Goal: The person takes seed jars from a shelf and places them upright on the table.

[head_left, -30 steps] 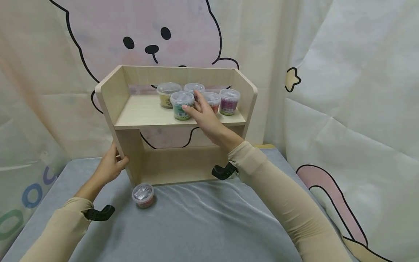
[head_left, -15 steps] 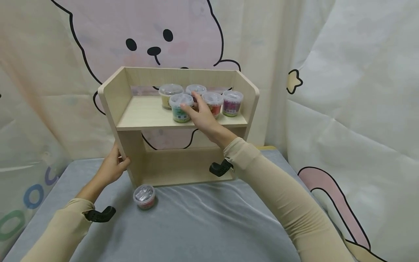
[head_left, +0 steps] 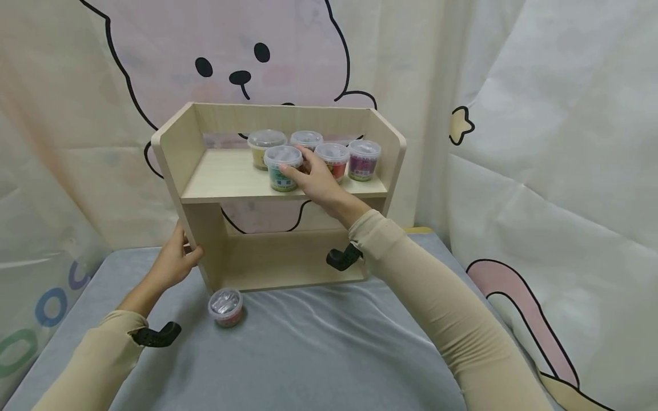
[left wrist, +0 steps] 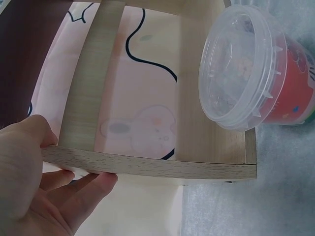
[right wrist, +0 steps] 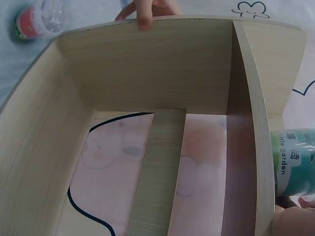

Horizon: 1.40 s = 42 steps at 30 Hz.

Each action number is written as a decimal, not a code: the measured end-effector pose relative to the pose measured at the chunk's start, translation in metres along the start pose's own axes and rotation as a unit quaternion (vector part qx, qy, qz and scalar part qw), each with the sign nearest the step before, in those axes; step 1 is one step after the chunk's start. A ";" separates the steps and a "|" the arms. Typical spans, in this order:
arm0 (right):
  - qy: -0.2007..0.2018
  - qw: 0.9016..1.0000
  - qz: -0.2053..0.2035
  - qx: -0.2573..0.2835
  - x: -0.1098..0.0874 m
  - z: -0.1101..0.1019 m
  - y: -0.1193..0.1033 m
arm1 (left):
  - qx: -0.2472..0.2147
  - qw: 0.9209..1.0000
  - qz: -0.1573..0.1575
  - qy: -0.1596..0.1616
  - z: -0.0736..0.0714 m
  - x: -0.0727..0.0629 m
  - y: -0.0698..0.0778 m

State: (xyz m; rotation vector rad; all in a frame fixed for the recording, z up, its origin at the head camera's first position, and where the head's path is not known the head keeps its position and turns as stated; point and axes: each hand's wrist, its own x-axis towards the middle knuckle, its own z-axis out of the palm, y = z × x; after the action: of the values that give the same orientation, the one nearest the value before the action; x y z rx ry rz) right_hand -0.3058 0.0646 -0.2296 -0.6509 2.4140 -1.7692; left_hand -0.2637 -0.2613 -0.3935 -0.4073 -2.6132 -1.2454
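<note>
In the head view a two-level wooden shelf (head_left: 241, 262) stands on the cloth. My left hand (head_left: 175, 260) grips the edge of its left side panel, thumb on the inner face and fingers outside, as the left wrist view shows. My right hand (head_left: 321, 180) holds a teal plastic tub (head_left: 281, 178) on the upper level, near its front edge. Around it stand a yellow tub (head_left: 259, 157), a red tub (head_left: 337, 170), a purple tub (head_left: 362, 165) and another lidded tub (head_left: 307, 138) partly hidden behind. All have clear lids.
A red tub (head_left: 226, 311) with a clear lid sits on the grey-blue cloth (head_left: 308, 354), close to the shelf's front left corner. A printed curtain (head_left: 411, 68) hangs behind and at both sides. The lower level (head_left: 288, 257) shows bare wood.
My right hand has shifted slightly left with the teal tub, uncovering more of the red tub beside it. My left hand keeps its place on the side panel.
</note>
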 end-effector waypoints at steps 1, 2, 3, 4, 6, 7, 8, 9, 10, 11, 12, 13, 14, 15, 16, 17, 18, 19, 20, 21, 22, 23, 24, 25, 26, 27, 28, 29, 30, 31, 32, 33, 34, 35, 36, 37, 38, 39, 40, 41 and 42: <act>0.001 1.000 -0.002 0.001 0.000 0.000 0.000 | 0.001 1.000 -0.002 -0.001 0.000 0.000 0.000; 0.001 1.000 -0.003 0.001 -0.001 0.000 0.001 | 0.000 1.000 -0.003 -0.002 0.000 0.000 0.001; 0.000 1.000 -0.004 0.003 -0.001 0.000 0.001 | 0.000 1.000 -0.003 -0.003 0.000 0.000 0.001; 0.000 1.000 -0.004 0.005 -0.001 0.000 0.001 | 0.000 1.000 -0.004 -0.004 0.000 0.000 0.001; 0.001 1.000 -0.003 0.010 -0.001 0.000 0.001 | -0.003 1.000 -0.003 -0.005 0.001 0.001 0.001; 0.002 1.000 -0.002 0.013 -0.001 -0.001 0.000 | -0.005 1.000 -0.002 -0.007 0.001 0.001 0.001; 0.004 1.000 0.000 0.016 -0.001 -0.001 0.000 | -0.008 1.000 -0.001 -0.006 0.001 0.001 0.001; 0.005 1.000 0.000 0.019 -0.001 -0.001 0.000 | -0.009 1.000 0.001 -0.005 0.001 0.001 0.001; 0.006 1.000 0.002 0.021 0.000 -0.001 0.000 | -0.010 1.000 0.001 -0.004 0.001 0.002 0.001; 0.008 1.000 0.003 0.023 0.000 -0.002 0.000 | -0.010 1.000 0.002 -0.003 0.002 0.002 0.000; 0.010 1.000 0.005 0.026 -0.001 -0.002 0.000 | -0.011 1.000 0.002 -0.002 0.002 0.001 0.000; 0.010 1.000 0.005 0.029 -0.001 -0.002 -0.002 | -0.011 1.000 0.003 0.000 0.002 0.001 0.000; 0.010 0.999 0.005 0.032 -0.002 -0.002 -0.002 | -0.009 1.000 0.005 0.002 0.002 0.001 -0.001; 0.011 0.999 0.004 0.034 -0.002 -0.001 -0.002 | -0.009 1.000 0.006 0.004 0.001 0.001 -0.001; 0.011 0.999 0.002 0.038 -0.003 -0.001 -0.003 | -0.009 1.000 0.008 0.006 0.001 0.001 -0.002; 0.012 0.999 -0.002 0.040 -0.004 -0.001 -0.003 | -0.008 1.000 0.008 0.007 0.001 0.001 -0.002; 0.011 0.999 -0.004 0.044 -0.005 -0.001 -0.003 | -0.009 1.000 0.008 0.006 0.001 0.001 -0.002; 0.012 0.999 -0.006 0.047 -0.006 -0.002 -0.003 | -0.010 1.000 0.008 0.006 0.001 0.001 -0.002; 0.013 0.999 -0.007 0.048 -0.007 -0.002 -0.003 | -0.011 1.000 0.007 0.006 0.001 0.000 -0.001; 0.013 0.999 -0.008 0.049 -0.009 -0.002 -0.003 | -0.012 1.000 0.007 0.006 0.001 0.000 -0.001; 0.014 0.999 -0.007 0.049 -0.010 -0.002 -0.003 | -0.012 1.000 0.006 0.005 0.001 0.000 0.000; 0.015 0.999 -0.007 0.049 -0.012 -0.002 -0.003 | -0.014 1.000 0.005 0.004 0.002 0.000 0.000; 0.014 0.999 -0.007 0.051 -0.013 -0.003 -0.003 | -0.016 1.000 0.007 0.004 0.002 0.000 0.001; 0.014 0.999 -0.008 0.051 -0.014 -0.003 -0.003 | -0.017 1.000 0.009 0.005 0.002 0.000 0.000; 0.013 0.999 -0.011 0.052 -0.015 -0.003 -0.003 | -0.018 1.000 0.011 0.007 0.002 0.000 0.000; 0.011 0.998 -0.013 0.053 -0.017 -0.004 -0.004 | -0.019 1.000 0.011 0.007 0.002 0.000 0.000; 0.009 0.998 -0.016 0.055 -0.018 -0.004 -0.004 | -0.020 1.000 0.012 0.007 0.002 0.001 0.000; 0.007 0.998 -0.019 0.059 -0.020 -0.004 -0.004 | -0.020 1.000 0.012 0.008 0.002 0.001 -0.001; 0.005 0.998 -0.021 0.062 -0.021 -0.005 -0.004 | -0.020 1.000 0.013 0.008 0.003 0.001 -0.001; 0.005 0.998 -0.023 0.065 -0.023 -0.005 -0.004 | -0.019 1.000 0.012 0.007 0.003 0.002 -0.001; 0.004 0.997 -0.023 0.067 -0.024 -0.006 -0.004 | -0.018 1.000 0.009 0.006 0.002 0.002 -0.002; 0.003 0.997 -0.023 0.070 -0.025 -0.006 -0.004 | -0.018 1.000 0.007 0.005 0.002 0.002 -0.002; 0.001 0.997 -0.024 0.074 -0.027 -0.006 -0.004 | -0.018 1.000 0.007 0.005 0.002 0.002 -0.002; -0.001 0.997 -0.024 0.077 -0.028 -0.007 -0.003 | -0.017 1.000 0.006 0.004 0.002 0.002 -0.002; -0.004 0.996 -0.025 0.081 -0.030 -0.007 -0.003 | -0.019 1.000 0.006 0.003 0.002 0.002 -0.001; -0.007 0.996 -0.025 0.084 -0.032 -0.007 -0.003 | -0.019 1.000 0.005 0.003 0.002 0.002 -0.001; -0.011 0.996 -0.026 0.087 -0.034 -0.007 -0.002 | -0.020 1.000 0.006 0.003 0.002 0.002 -0.001; -0.014 0.995 -0.028 0.091 -0.036 -0.006 -0.001 | -0.020 1.000 0.006 0.004 0.002 0.001 0.000; -0.017 0.995 -0.030 0.093 -0.038 -0.006 -0.001 | -0.021 1.000 0.007 0.004 0.002 0.001 0.000; -0.019 0.995 -0.033 0.093 -0.040 -0.005 0.000 | -0.023 1.000 0.006 0.003 0.003 0.001 0.000; -0.021 0.995 -0.036 0.094 -0.042 -0.005 0.001 | -0.025 1.000 0.004 0.002 0.003 0.001 0.000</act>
State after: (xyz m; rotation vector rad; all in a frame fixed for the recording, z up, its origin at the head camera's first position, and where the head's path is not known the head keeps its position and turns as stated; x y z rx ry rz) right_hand -0.2692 0.0855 -0.2371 -0.7529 2.1892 -1.9578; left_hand -0.2651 -0.2585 -0.3948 -0.4234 -2.5784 -1.3097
